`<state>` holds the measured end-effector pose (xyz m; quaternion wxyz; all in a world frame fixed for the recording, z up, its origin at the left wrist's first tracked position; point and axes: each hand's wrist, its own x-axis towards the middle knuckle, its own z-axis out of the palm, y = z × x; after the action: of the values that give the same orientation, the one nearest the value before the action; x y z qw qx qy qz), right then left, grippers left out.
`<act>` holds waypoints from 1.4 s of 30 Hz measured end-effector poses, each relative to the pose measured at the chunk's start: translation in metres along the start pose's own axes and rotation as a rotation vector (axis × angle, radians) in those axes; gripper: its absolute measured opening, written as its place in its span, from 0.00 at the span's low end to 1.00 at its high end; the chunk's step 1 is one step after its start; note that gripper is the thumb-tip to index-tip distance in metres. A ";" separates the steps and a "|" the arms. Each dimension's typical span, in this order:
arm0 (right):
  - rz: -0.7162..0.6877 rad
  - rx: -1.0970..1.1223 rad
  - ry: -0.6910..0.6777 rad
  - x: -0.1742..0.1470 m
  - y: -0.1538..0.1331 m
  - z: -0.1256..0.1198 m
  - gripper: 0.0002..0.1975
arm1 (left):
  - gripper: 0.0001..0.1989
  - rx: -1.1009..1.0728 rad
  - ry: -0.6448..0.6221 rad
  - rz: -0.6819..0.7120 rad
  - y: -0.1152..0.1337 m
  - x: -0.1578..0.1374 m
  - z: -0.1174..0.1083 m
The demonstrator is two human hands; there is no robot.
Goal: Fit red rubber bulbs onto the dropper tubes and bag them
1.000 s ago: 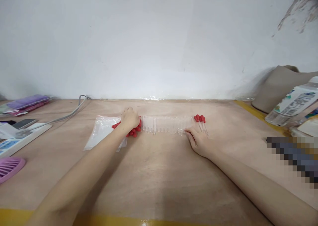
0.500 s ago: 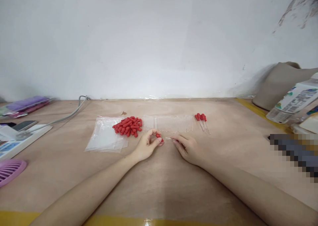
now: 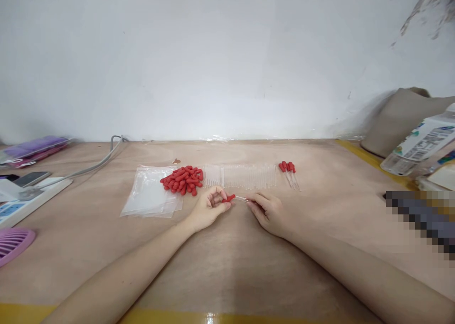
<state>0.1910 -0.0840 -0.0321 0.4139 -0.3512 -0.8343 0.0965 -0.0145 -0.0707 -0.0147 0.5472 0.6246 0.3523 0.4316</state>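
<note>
My left hand pinches a red rubber dropper bulb, its narrower end toward the right. Between the fingertips of my right hand is a thin clear glass tube, pointing left. The tube's tip is at the bulb's end; whether it is inside I cannot tell. Just beyond my left hand lies a heap of red bulbs. A row of clear tubes stretches behind both hands. To the right of that row lie several droppers, red bulbs fitted on clear tubes.
Clear plastic bags lie flat left of the heap. At the left are a power strip with a grey cable, a phone and a pink slatted object. A plastic bottle leans at the right.
The red bulb in my left hand has turned, so its narrow end now points right. Tube and bulb have come together.
</note>
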 end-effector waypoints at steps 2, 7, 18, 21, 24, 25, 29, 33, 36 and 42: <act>0.001 0.001 -0.007 0.000 0.000 -0.001 0.12 | 0.13 0.027 -0.012 -0.003 0.000 -0.001 0.001; 0.007 -0.004 0.014 0.001 -0.001 -0.003 0.12 | 0.13 0.041 -0.033 -0.013 0.000 -0.001 0.002; -0.014 0.024 -0.062 0.003 -0.002 -0.007 0.13 | 0.13 0.173 0.029 0.064 -0.007 -0.003 0.004; -0.008 0.057 -0.107 0.003 -0.002 -0.009 0.14 | 0.10 0.276 0.048 0.037 -0.005 -0.004 0.005; -0.020 0.093 -0.140 0.004 0.004 -0.010 0.13 | 0.10 0.338 0.041 0.055 -0.004 -0.006 0.005; -0.029 0.100 -0.153 0.004 0.006 -0.010 0.13 | 0.10 0.352 0.030 0.062 -0.004 -0.007 0.005; -0.101 0.033 -0.203 0.004 0.015 -0.010 0.13 | 0.09 0.427 -0.030 0.073 -0.005 -0.009 0.005; -0.172 -0.242 -0.169 0.002 0.009 -0.010 0.14 | 0.10 0.550 -0.044 0.095 -0.007 -0.011 0.005; -0.194 -0.359 -0.116 -0.002 0.002 -0.008 0.14 | 0.10 0.619 -0.014 0.167 -0.008 -0.011 0.005; -0.158 -0.272 -0.067 -0.005 0.011 -0.012 0.11 | 0.12 0.631 -0.024 0.232 -0.006 -0.010 0.002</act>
<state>0.2080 -0.0815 -0.0323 0.3410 -0.3339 -0.8779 -0.0383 -0.0160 -0.0793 -0.0219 0.2780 0.8042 0.3886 0.3535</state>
